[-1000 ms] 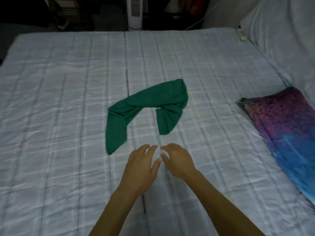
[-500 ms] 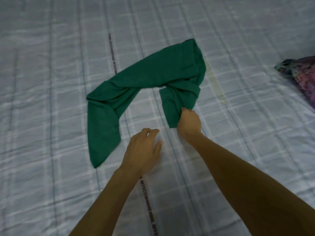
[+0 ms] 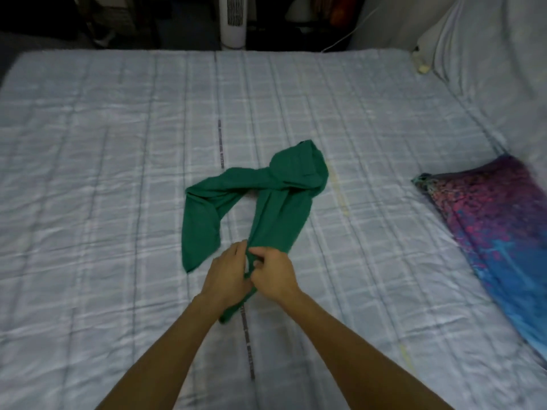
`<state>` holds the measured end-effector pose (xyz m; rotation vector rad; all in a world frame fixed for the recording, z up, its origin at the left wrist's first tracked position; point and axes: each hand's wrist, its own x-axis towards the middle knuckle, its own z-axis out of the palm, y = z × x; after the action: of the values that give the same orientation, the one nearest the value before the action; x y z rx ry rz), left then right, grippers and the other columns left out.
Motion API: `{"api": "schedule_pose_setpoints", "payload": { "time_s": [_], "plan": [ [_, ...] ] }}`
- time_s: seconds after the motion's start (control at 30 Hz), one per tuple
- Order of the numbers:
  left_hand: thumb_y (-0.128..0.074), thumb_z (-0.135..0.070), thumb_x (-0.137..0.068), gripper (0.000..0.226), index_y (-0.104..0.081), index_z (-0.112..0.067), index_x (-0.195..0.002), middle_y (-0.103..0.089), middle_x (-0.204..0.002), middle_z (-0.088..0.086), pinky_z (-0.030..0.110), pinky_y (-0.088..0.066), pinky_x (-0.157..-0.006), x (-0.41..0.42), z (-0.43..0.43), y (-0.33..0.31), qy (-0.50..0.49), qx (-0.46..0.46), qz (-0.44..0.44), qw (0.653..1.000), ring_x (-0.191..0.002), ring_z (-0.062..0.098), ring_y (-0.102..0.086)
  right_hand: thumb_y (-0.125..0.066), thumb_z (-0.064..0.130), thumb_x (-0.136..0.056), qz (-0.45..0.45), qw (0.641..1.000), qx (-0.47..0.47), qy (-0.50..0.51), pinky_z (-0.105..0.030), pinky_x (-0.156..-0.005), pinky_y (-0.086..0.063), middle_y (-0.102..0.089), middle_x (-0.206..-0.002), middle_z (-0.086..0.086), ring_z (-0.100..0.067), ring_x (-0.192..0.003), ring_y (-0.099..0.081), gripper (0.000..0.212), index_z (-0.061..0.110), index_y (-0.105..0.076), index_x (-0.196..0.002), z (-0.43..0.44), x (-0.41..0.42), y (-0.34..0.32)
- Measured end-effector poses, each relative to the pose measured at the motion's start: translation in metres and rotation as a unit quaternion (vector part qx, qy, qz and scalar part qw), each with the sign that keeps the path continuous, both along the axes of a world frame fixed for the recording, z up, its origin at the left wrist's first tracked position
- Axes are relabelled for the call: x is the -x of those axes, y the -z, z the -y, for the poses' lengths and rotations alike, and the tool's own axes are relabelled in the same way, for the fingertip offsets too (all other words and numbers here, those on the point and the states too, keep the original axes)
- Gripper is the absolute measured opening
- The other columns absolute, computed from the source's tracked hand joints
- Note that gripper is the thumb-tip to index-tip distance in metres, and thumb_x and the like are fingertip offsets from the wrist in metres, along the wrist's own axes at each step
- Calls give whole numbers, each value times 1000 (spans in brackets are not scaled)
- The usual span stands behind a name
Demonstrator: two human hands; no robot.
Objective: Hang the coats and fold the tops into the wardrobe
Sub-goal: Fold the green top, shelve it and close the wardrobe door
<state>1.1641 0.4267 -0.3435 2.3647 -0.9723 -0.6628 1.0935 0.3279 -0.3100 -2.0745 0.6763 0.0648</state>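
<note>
- My left hand (image 3: 226, 275) and my right hand (image 3: 273, 275) meet close together over the near end of a twisted green cloth top (image 3: 278, 199), just in front of me.
- Both grips are clamped on that green fabric: fingers of each hand curl around a bunched fold, and a strip of the cloth shows between the two hands.
- A short tail of the same top pokes out below my left wrist, lying on the bed.
- The top lies on a pale blue-grey checked quilted bed cover (image 3: 118, 173), roughly in the middle of the bed. It forms an upside-down V: one limb runs from the far bunched end down to my hands, the other bends left and ends flat on the cover beside my left hand.
- A purple, pink and blue patterned fabric piece (image 3: 497, 232) lies at the right edge of the bed, well apart from the top.
- Beyond the far edge of the bed stands a white tower fan (image 3: 233, 22).
</note>
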Motion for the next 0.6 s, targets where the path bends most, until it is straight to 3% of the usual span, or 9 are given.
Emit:
{"api": "schedule_pose_setpoints", "payload": {
  "time_s": [0.13,0.27,0.4,0.5,0.6],
  "plan": [
    [-46,-8,-78,39,-50,-9,-117,-65,-95,15,42,-49,-68,30,-31,-54,-5,35,-24,999,-82,32,-60,-50,-1,-77,12,1000,-2,0,-31,-86,-52,-71,-102,-2,-16,-92,-64,38,12,-71,-104,-20,35,-57],
    [-41,7,-81,37,-58,-6,-111,-66,-101,12,37,-50,-74,52,-55,-117,-72,111,-36,991,-86,29,-60,-53,6,-88,42,998,24,31,-23,-88,-49,-68,-103,3,-9,-93,-61,28,13,-68,-110,-36,69,-117],
    [-37,7,-83,42,-61,-14,-111,-66,-97,6,36,-51,-73,64,-82,-192,-86,175,-3,981,-83,24,-60,-51,11,-92,32,995,92,25,-19,-88,-43,-65,-117,-4,-18,-105,-60,33,13,-60,-124,-50,100,-166],
    [-37,6,-82,39,-61,-21,-98,-65,-88,1,30,-47,-63,75,-109,-247,-101,210,22,972,-78,20,-60,-60,16,-87,15,993,112,-42,-19,-84,-42,-62,-121,-5,-21,-109,-59,45,15,-52,-131,-67,120,-197],
    [-37,3,-79,42,-58,-32,-90,-66,-86,0,31,-50,-64,91,-135,-296,-85,229,45,969,-77,17,-61,-68,33,-84,27,988,117,-100,-29,-96,-40,-46,-138,-5,-23,-124,-47,72,16,-34,-144,-93,129,-224]
  ]
}}
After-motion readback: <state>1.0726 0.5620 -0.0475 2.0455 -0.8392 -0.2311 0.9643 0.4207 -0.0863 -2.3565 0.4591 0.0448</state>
